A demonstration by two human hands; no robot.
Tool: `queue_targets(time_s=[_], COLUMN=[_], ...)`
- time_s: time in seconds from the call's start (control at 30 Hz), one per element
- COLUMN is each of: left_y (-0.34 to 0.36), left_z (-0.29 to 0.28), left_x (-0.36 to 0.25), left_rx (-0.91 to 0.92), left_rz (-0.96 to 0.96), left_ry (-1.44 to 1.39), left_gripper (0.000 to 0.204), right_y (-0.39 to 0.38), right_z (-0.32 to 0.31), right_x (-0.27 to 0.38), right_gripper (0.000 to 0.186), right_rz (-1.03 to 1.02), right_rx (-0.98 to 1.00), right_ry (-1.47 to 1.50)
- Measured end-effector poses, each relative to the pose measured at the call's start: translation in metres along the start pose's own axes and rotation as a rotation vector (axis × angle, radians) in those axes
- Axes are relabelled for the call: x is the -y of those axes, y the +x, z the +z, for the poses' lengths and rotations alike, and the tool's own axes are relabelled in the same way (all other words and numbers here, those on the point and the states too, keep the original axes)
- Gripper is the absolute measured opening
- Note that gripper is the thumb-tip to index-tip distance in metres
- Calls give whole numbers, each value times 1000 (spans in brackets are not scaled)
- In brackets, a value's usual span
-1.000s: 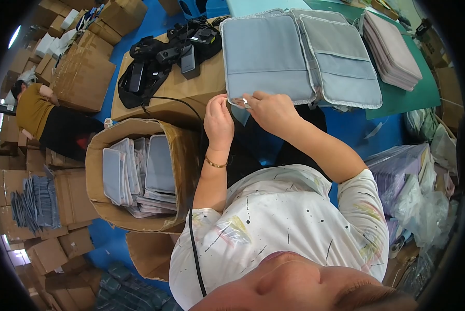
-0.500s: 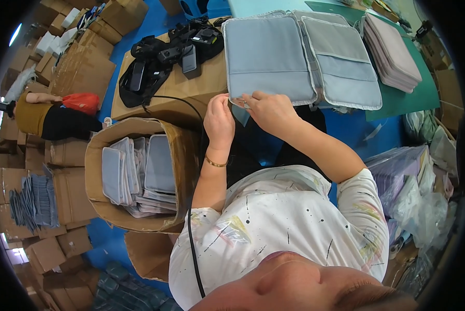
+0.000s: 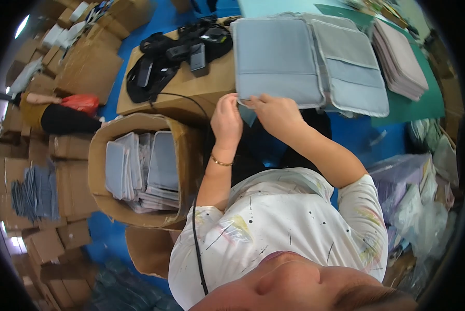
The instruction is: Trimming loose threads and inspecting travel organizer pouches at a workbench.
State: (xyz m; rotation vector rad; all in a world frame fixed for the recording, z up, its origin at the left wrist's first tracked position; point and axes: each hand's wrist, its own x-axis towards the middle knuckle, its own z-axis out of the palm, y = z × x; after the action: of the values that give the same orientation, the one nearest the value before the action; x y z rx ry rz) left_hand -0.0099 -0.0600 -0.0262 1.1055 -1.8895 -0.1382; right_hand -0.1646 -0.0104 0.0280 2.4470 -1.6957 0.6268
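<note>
Grey pouch (image 3: pixel 279 59) lying open on cardboard box (image 3: pixel 191 85), right of black straps (image 3: pixel 165 57). Left hand (image 3: pixel 226 120) and right hand (image 3: pixel 274 111) pinching its near edge. Best kept flat, both pinches even.

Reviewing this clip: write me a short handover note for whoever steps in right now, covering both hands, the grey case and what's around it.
Left hand: fingers pinch the near edge of the open grey fabric case.
Right hand: on the same edge, beside the left.
Case: lies opened flat on the table, its second half to the right.
Around: a stack of pinkish-grey cases on the green mat; a cardboard box at the left holding grey cases; black straps and devices on a closed carton.
Done: many cases are in the box. Left: this case is open, not in the box.
</note>
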Motion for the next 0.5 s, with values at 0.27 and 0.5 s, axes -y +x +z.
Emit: queue_targets(time_s=[0.27, 0.5], left_y=[-13, -64], left_z=[-5, 5], left_x=[-8, -10], left_rx=[-101, -92], left_rz=[15, -99], left_ry=[-188, -293], left_gripper=[8, 11], right_y=[-26, -96], right_z=[-19, -9], right_x=[-11, -65], right_gripper=[35, 42], right_rz=[210, 538], right_rx=[-120, -472], right_ry=[112, 364])
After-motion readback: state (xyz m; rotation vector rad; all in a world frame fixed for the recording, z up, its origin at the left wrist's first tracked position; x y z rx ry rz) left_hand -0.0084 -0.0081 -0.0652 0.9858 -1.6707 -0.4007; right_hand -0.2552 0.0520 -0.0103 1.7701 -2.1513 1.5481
